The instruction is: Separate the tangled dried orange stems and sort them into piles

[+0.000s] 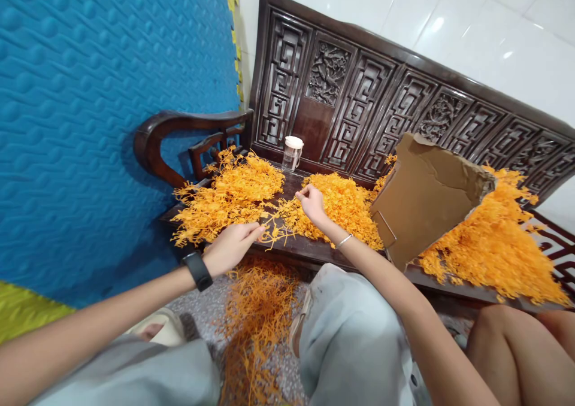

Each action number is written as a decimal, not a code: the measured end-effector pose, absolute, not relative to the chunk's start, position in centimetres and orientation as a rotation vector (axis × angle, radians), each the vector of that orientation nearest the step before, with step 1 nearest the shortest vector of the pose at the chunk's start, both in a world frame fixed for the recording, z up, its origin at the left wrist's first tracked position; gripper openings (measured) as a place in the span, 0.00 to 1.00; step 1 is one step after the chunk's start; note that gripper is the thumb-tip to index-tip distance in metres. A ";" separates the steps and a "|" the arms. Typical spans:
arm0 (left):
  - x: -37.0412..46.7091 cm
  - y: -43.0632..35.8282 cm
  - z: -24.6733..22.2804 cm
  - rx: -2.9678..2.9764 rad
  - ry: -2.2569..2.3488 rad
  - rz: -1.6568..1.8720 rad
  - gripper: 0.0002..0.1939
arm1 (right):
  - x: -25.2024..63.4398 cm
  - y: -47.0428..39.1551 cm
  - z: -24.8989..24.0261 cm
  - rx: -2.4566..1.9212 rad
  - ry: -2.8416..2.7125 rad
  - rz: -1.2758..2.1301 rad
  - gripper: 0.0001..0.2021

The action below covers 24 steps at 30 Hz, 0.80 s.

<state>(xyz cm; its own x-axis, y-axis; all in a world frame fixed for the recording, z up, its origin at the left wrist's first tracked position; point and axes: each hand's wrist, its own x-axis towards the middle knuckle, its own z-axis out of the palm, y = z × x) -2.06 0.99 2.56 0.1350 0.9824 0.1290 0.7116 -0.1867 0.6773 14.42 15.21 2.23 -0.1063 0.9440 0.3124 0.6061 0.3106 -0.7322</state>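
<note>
My left hand point(234, 243), with a black band at the wrist, pinches the end of an orange branched plastic piece point(277, 233) over the bench's front edge. Just up and to the right, my right hand point(311, 202) has thumb and forefinger pressed together; anything between them is too small to name. A spread-out orange pile point(229, 199) lies beyond my left hand. Another orange pile point(348, 205) lies beside and behind my right hand. Both rest on the dark wooden bench point(291, 184).
A clear bottle with a white lid point(292, 153) stands by the carved backrest point(314, 118). Cardboard point(426, 196) leans between the middle pile and a right pile point(498, 244). Tangled orange pieces point(260, 310) lie on the floor between my legs. Another person's bare knees point(503, 334) show at right.
</note>
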 end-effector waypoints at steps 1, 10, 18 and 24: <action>-1.9 1.0 2.7 1.956 1.630 0.788 0.18 | 14.3 15.3 2.4 -1.401 -1.806 0.523 0.08; -1.0 1.6 3.7 1.903 1.569 0.924 0.18 | 13.7 15.8 3.8 -1.442 -1.719 0.368 0.10; -0.9 0.6 4.0 1.906 1.513 0.905 0.19 | 18.1 18.8 6.2 -1.466 -1.387 0.346 0.06; -2.6 -0.1 3.2 1.777 1.541 0.904 0.19 | 22.1 19.8 4.3 -1.360 -1.596 0.549 0.08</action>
<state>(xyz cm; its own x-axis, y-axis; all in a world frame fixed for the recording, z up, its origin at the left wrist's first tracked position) -2.59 -0.14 3.20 0.0887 0.9908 0.1025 0.5726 -0.1349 0.8086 22.10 19.78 4.32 0.0526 0.9311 0.3608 0.5120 0.2851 -0.8103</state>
